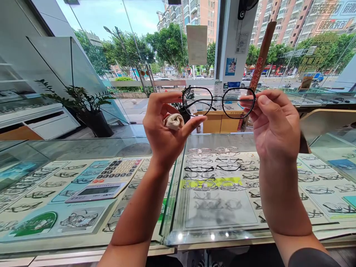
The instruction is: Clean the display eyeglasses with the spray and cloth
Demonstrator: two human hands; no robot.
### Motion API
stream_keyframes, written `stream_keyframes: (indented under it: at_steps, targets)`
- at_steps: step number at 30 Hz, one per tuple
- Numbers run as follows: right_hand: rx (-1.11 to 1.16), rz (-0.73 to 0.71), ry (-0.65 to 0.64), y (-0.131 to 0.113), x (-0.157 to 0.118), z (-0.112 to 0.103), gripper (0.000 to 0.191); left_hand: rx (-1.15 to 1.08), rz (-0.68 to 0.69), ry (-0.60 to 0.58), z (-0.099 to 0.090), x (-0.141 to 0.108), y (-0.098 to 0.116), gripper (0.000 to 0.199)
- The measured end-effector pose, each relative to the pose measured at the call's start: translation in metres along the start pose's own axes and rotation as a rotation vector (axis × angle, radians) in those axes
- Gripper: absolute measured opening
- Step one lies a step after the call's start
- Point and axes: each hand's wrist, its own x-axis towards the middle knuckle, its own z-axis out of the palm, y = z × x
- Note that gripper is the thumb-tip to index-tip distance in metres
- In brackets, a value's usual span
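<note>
My right hand pinches the black-rimmed glasses at one side, above the glass counter; my left hand clasps a crumpled cloth; whether its thumb touches the glasses, I cannot tell.

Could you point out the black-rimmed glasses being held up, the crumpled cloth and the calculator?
Black-rimmed glasses [217, 97]: head view, on the bridge between the lenses.
Crumpled cloth [174, 121]: head view, on the middle of the bunched fabric.
Calculator [110, 181]: head view, on the casing between keys and display.
</note>
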Motion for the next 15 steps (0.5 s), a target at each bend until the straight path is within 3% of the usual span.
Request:
stream_keyframes:
  at_steps: [5,15]
  targets:
    - [-0.016,0.009,-0.02,0.001,0.0,0.0,0.029,-0.064,-0.06,-0.034,-0.001,0.0,0.004,0.064]
    - [0.287,0.161,0.04,-0.01,0.001,0.004,0.016,-0.43,-0.15,0.019,0.008,0.0,0.002,0.066]
